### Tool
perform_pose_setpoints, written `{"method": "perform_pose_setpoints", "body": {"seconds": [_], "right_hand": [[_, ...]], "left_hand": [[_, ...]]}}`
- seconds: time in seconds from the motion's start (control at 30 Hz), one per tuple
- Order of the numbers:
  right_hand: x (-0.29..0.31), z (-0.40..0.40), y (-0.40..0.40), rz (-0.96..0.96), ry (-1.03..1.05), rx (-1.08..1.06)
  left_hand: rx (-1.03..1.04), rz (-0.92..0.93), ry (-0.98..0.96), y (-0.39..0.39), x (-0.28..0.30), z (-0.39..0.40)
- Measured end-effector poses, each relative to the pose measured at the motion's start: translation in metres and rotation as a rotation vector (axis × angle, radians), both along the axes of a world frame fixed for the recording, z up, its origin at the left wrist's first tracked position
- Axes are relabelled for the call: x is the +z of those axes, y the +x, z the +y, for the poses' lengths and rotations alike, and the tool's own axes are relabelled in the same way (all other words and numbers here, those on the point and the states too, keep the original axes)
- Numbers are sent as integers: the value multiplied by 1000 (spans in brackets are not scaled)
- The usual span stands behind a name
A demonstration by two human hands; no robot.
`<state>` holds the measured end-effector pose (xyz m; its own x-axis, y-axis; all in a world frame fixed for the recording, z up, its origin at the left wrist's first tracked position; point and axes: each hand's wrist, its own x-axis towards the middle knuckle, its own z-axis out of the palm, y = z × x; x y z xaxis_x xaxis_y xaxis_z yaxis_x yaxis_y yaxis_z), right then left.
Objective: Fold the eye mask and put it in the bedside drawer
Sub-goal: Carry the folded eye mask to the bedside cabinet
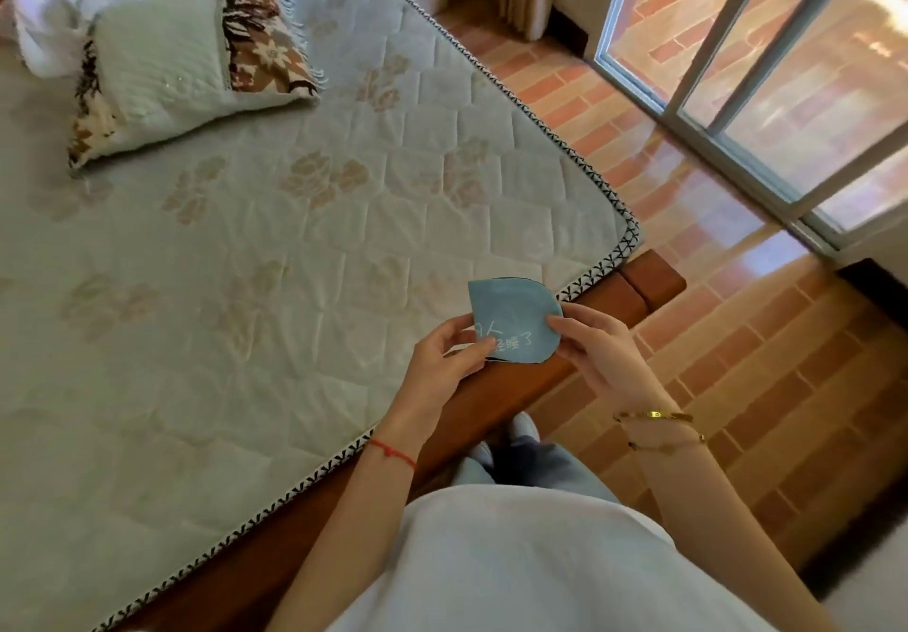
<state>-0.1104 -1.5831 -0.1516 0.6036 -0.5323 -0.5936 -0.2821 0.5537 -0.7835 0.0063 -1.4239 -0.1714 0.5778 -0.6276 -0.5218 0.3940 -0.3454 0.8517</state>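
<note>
Over the near corner of the bed, from about nine to twelve o'clock of my hands, the quilted mattress (275,219) fills most of the view, bare but for a folded quilt (162,76) far off at ten o'clock. The wooden bed frame (634,297) runs under the mattress edge, and tiled floor (737,386) spreads from one to five o'clock toward the sliding glass door (766,71). I see no bedside drawer anywhere, so I judge the putting-away step lies outside this view.

The blue eye mask (516,317) sits in mid-air just above the mattress edge, touching neither bed nor frame. It reads as already folded in half: one rounded lobe shows, with a dark under-layer peeping along the rim. My left hand (452,361) has its grip pinched on the mask's seven o'clock edge, thumb on top over the printed letters. My right hand (594,351) pinches the four o'clock edge likewise. Holding both ends this way seems meant to keep the two halves aligned and the fold from springing open before carrying it off.
</note>
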Motion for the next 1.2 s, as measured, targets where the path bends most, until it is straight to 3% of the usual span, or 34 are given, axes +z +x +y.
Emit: {"method": "perform_pose_setpoints", "body": {"seconds": [0.53,0.87,1.2], "right_hand": [[27,-73,-213,-29,-133,-496],[40,-190,-348,-7,-232,-565],[36,-293,-390,-45,-166,-643]], "left_hand": [[-549,37,-58,-144,29,-170],[-622,76,-84,-276,44,-305],[-619,71,-59,-319,46,-410]]}}
